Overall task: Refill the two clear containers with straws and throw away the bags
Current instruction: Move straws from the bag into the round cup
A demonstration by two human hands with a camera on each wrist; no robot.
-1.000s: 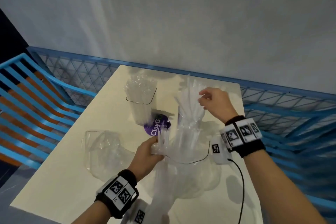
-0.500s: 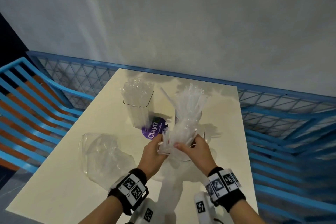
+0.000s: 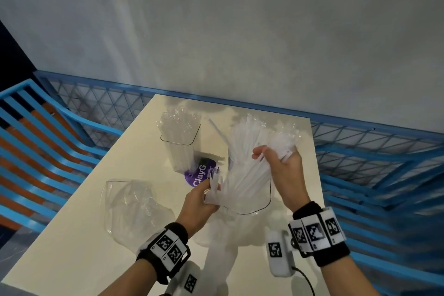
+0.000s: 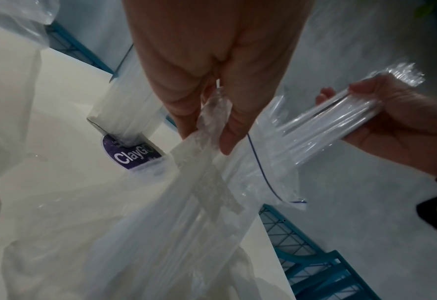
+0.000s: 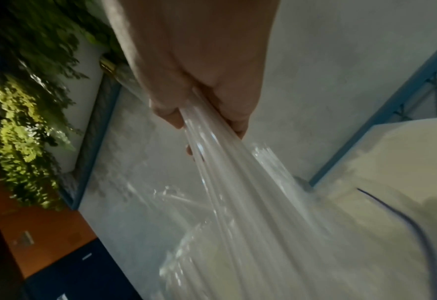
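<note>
A clear square container [image 3: 180,144] packed with wrapped straws stands on the cream table [image 3: 96,235] beside a purple sticker [image 3: 201,173]. The second container is hidden behind the bag and straws. My left hand [image 3: 204,197] pinches the rim of a clear zip bag [image 4: 237,182] that hangs over the table. My right hand [image 3: 278,163] grips a handful of wrapped straws [image 3: 249,151] and holds their upper ends above the bag mouth; in the right wrist view the straws [image 5: 227,182] fan down from my fingers. My right hand [image 4: 381,113] shows in the left wrist view too.
An empty crumpled clear bag [image 3: 134,209] lies on the table's left part. A blue metal fence [image 3: 360,142] runs behind and to the right of the table, and a blue slatted chair [image 3: 36,142] stands at the left. A grey wall rises behind.
My right hand has risen from the bag mouth beside my left hand to the upper ends of the straws and now grips a bunch. The left hand keeps its pinch on the bag.
</note>
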